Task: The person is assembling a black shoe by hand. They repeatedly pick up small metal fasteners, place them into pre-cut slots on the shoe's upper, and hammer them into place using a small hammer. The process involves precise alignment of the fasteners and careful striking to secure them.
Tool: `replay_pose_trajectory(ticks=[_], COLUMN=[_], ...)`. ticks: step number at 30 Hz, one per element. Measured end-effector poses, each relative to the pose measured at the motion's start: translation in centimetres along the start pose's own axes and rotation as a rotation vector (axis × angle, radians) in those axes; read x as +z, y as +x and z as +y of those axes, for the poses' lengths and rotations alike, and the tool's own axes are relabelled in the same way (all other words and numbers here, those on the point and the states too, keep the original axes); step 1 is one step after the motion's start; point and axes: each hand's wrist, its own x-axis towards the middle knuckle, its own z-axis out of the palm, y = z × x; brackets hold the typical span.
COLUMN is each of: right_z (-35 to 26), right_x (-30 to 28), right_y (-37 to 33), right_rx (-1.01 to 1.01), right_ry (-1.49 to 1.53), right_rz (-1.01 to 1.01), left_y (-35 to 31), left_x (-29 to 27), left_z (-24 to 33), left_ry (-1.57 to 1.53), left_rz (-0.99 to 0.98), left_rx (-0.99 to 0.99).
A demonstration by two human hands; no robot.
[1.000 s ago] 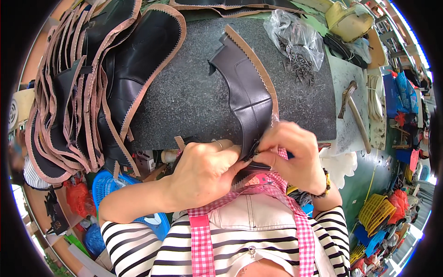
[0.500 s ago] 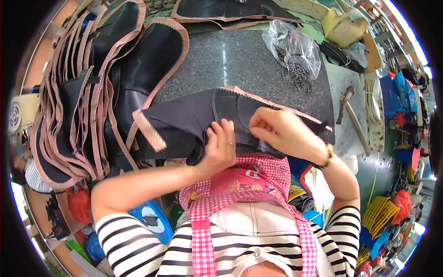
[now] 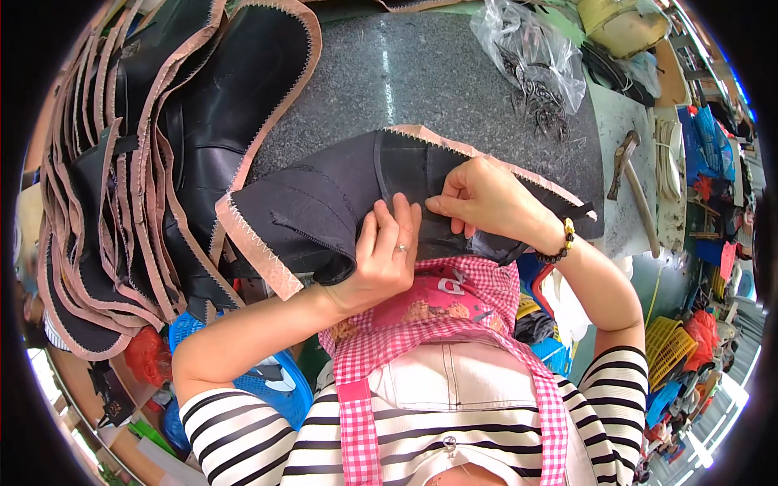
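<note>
A black boot upper (image 3: 320, 202) with a tan, zigzag-stitched edge lies across the front of the table. My left hand (image 3: 385, 247), a ring on one finger, holds its near edge from above. The fingers lie long over the dark lining, and the thumb is hidden. To the right, my right hand (image 3: 486, 202) is closed in a pinch against the middle of the upper, with the fingertips pointing left. Whatever is between those fingertips cannot be made out. A dark flap of the upper hangs below the right hand.
A tall pile of similar boot uppers (image 3: 207, 81) fills the table's left side. At the far right lie a clear plastic bag (image 3: 531, 53) and dark ornate trims (image 3: 547, 113). A hammer (image 3: 636, 190) rests by the dark stone slab (image 3: 344, 89). A checked pink apron (image 3: 454, 304) covers my lap.
The view has shifted slightly, with the pile now farther up and left. The upper's left part looks flatter and more spread out. Both hands stay on it, the right still pinching.
</note>
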Motion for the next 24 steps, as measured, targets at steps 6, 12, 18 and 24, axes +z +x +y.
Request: replay_pose_trajectory(ticks=[6, 12, 18, 24], right_z=[1.3, 19.4, 21.3, 8.7], right_x=[-1.2, -15.1, -13.4, -5.8], right_y=[-2.1, -12.3, -12.5, -13.8], right_rx=[-0.184, 0.109, 0.089, -0.181], right_ry=[0.152, -0.629, -0.565, 0.021], right_rz=[0.381, 0.784, 0.891, 0.827], left_y=[-0.6, -1.6, -1.9, -1.5], left_x=[0.4, 0.3, 0.4, -0.2], left_z=[-0.2, 0.7, 0.2, -0.5], left_ry=[-0.157, -0.347, -0.321, -0.249], left_rz=[-0.021, -0.066, -0.102, -0.118], left_rx=[-0.110, -0.185, -0.143, -0.126])
